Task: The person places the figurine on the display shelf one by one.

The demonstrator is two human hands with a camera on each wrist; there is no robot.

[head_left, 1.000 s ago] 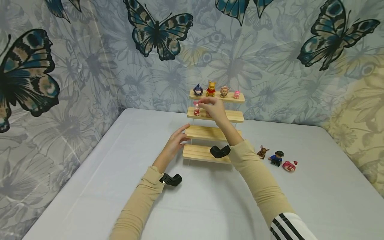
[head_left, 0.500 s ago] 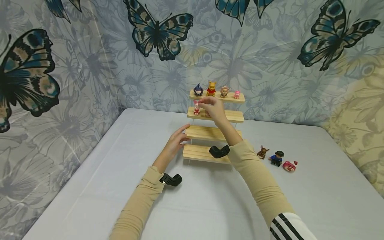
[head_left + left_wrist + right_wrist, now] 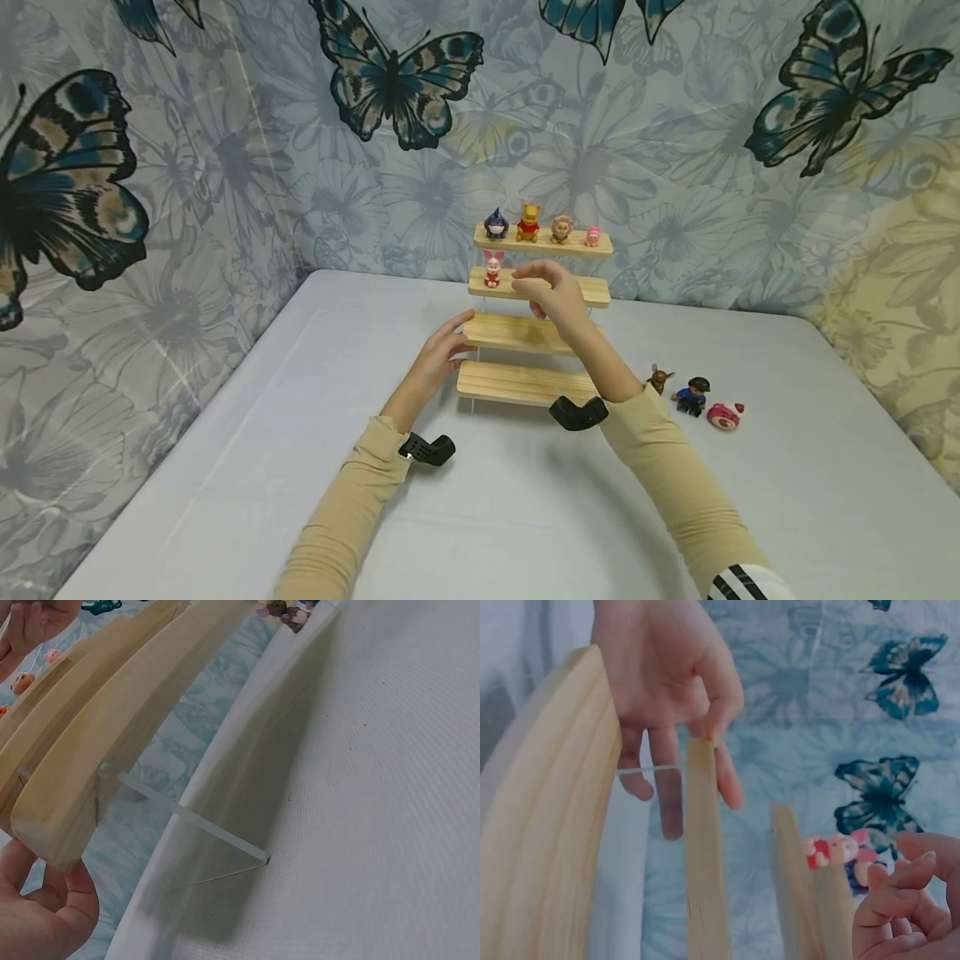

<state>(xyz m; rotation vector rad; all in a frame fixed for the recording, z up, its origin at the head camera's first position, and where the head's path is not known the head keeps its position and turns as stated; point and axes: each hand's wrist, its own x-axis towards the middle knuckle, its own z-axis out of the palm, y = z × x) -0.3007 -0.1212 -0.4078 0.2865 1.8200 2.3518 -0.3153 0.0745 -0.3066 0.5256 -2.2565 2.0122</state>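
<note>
Pink-eared figurine (image 3: 492, 271): where is it recorded?

Upright, at the left end of the second tier from the top of the wooden shelf stand (image 3: 525, 382).

How were the hands found?

Nothing is seen held by the right hand (image 3: 553, 293); its fingers are loosely bent, just beside the figurine and apart from it. By the left hand (image 3: 432, 358), the left end of the second tier from the bottom is pinched between thumb and finger, as is confirmed in the right wrist view.

What is noted on the top tier?

From left to right, a blue donkey (image 3: 495, 225), a yellow bear (image 3: 528, 223), a tan figure (image 3: 561, 229) and a small pink figure (image 3: 592, 237) are lined up.

And off the stand?

To its right, on the white table (image 3: 825, 475), a brown figure (image 3: 660, 379), partly covered by the right sleeve (image 3: 682, 475), a blue-clad figure (image 3: 692, 397) and a pink-and-red toy (image 3: 724, 416) are listed.
</note>
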